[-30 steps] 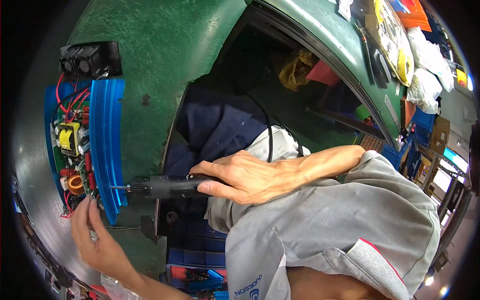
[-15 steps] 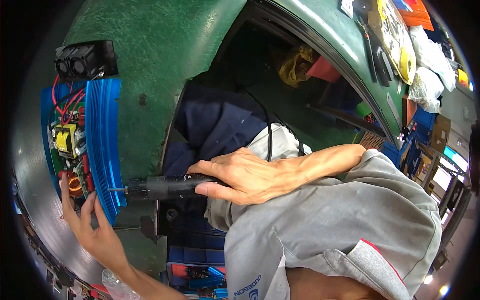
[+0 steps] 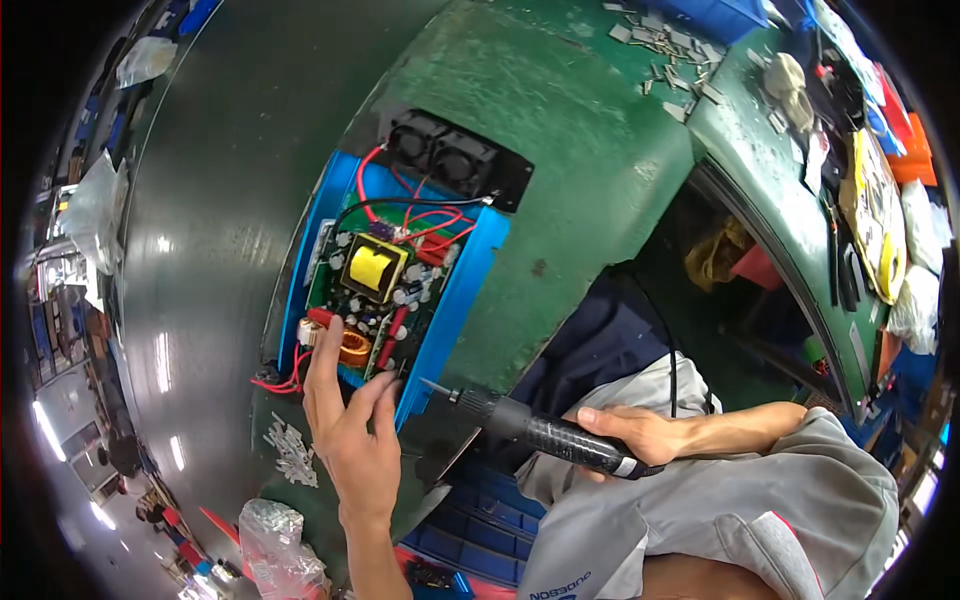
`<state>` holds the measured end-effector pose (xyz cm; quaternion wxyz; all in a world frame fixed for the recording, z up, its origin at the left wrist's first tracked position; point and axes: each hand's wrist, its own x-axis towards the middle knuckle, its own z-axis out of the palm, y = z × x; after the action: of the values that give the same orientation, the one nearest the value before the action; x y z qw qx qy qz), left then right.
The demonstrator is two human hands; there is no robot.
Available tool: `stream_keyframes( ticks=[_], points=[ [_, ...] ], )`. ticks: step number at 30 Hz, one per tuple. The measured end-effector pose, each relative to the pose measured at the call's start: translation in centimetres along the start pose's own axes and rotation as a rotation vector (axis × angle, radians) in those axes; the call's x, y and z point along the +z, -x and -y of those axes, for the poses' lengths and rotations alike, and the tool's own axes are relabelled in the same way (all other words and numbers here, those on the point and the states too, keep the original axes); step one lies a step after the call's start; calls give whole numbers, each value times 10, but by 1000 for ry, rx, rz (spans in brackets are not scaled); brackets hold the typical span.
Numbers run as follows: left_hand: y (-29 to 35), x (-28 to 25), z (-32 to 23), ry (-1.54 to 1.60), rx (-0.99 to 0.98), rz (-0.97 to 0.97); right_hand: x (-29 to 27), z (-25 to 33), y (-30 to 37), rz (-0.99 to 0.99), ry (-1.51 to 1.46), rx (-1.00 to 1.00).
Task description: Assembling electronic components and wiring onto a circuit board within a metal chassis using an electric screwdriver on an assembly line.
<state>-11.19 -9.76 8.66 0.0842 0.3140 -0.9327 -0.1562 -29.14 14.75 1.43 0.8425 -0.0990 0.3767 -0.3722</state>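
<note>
An open blue metal housing (image 3: 465, 290) lies on the green bench, with a circuit board inside bearing a yellow transformer (image 3: 372, 268) and a copper-wound coil (image 3: 354, 349). A black twin-fan end plate (image 3: 455, 158) is at its far end. My left hand (image 3: 355, 430) is open, its spread fingers resting at the near end of the board, around the coil and by the right wall. My right hand (image 3: 630, 437) is wrapped round a black electric screwdriver (image 3: 545, 432). Its bit points at the outer side of the right wall, close to the near end; whether it touches I cannot tell.
Loose pale strips (image 3: 290, 450) and a clear plastic bag (image 3: 275, 545) lie near my left forearm. Small metal parts (image 3: 670, 45) are scattered at the back beside a blue bin (image 3: 715, 15). A black cable (image 3: 668, 330) hangs right of the bench edge.
The whole view has swung, so the housing and both hands appear farther right. My right hand has shifted its hold on the screwdriver. My left fingers stay at the housing's near end.
</note>
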Motion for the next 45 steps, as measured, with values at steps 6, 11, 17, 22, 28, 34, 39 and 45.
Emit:
stream_keyframes(
  ticks=[6,11,17,22,28,34,39,45],
  points=[
    [-3,-2,11,85,5,1,-4,4,-2,0,-130,78],
    [-6,-8,10,56,8,97,-3,-3,-5,2,-147,28],
    [1,-14,-8,127,-15,171,-10,-10,1,-28,63,7],
    [12,-4,-18,114,-28,110,2,6,6,-133,267,-61],
    [23,5,-3,31,16,48,0,-4,-13,-7,-104,-7],
    [23,16,-1,23,17,-50,-12,-9,-13,31,-66,44],
    [52,-12,23,7,-203,-323,-34,-3,12,-321,631,-212],
    [107,-32,116,-50,-640,-562,-36,-5,7,-447,576,-297]
  ],
)
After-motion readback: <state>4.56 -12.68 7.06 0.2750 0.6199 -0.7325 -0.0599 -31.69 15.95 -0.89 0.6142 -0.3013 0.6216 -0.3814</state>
